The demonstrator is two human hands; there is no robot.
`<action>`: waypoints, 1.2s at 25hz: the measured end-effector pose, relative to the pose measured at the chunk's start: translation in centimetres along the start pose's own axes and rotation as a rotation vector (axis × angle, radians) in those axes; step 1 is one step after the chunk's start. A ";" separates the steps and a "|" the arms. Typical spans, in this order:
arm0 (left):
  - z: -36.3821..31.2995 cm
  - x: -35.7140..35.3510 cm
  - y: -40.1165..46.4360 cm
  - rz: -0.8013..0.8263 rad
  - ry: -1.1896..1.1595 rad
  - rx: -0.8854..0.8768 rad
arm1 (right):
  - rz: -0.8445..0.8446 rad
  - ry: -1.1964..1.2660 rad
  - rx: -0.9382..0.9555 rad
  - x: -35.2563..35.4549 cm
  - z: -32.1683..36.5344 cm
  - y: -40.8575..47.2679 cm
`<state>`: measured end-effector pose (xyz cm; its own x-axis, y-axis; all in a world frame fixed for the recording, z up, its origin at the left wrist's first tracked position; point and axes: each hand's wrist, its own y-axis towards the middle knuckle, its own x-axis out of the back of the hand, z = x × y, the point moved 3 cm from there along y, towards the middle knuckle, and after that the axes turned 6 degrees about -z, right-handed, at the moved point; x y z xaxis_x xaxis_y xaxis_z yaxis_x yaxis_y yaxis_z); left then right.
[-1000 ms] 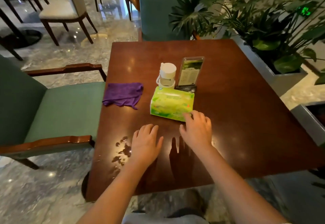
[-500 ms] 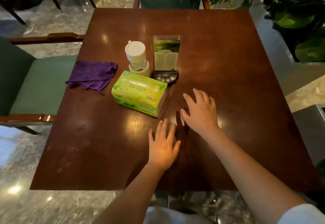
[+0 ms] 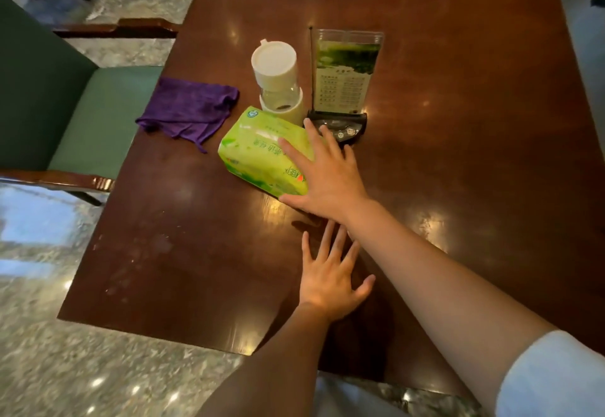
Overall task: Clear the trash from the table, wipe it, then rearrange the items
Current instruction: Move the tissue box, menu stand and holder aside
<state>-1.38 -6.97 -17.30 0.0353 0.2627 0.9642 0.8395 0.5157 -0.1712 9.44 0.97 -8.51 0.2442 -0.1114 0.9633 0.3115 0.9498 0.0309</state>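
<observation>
Both hands are spread flat with nothing gripped: the right hand (image 3: 327, 174) lies on the green tissue pack (image 3: 262, 158) mid-table, the left hand (image 3: 330, 280) presses the table (image 3: 474, 154) at its six o'clock. Purple cloth (image 3: 190, 109) lies at the pack's ten o'clock.

Table (image 3: 474, 122) lies bare right of the menu stand (image 3: 345, 73); jar (image 3: 278, 79) and cloth (image 3: 190, 107) crowd left.
</observation>
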 end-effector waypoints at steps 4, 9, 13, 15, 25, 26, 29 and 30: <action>-0.1 0.1 0.0 -0.014 -0.019 -0.001 | 0.021 0.056 0.015 -1.2 -0.1 1.2; 0.0 -0.1 -0.1 -0.053 0.001 0.002 | 0.027 0.132 -0.024 -1.2 -0.8 1.5; 0.1 -0.2 -0.2 -0.083 0.017 0.001 | -0.081 0.209 0.018 0.4 -2.1 0.7; 0.1 -0.1 -0.2 -0.104 0.018 0.008 | -0.115 0.202 0.016 1.2 -3.6 -0.5; 0.0 -0.4 -0.3 -0.134 0.073 -0.004 | -0.442 0.091 -0.340 5.1 -12.5 -14.0; 0.0 -0.4 -0.2 -0.132 0.079 -0.005 | -0.475 0.072 -0.414 5.6 -13.7 -15.6; 0.1 -0.6 -0.3 -0.112 0.099 0.000 | -0.543 0.015 -0.633 6.4 -16.6 -19.5; 0.1 -0.6 -0.3 -0.103 0.101 0.002 | -0.564 -0.005 -0.702 6.5 -17.3 -20.5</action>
<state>-1.68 -7.22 -17.81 0.0039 0.1251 0.9921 0.8402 0.5376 -0.0711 20.58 -24.30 -7.46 -0.1177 -0.5041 0.8556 0.8736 0.3571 0.3306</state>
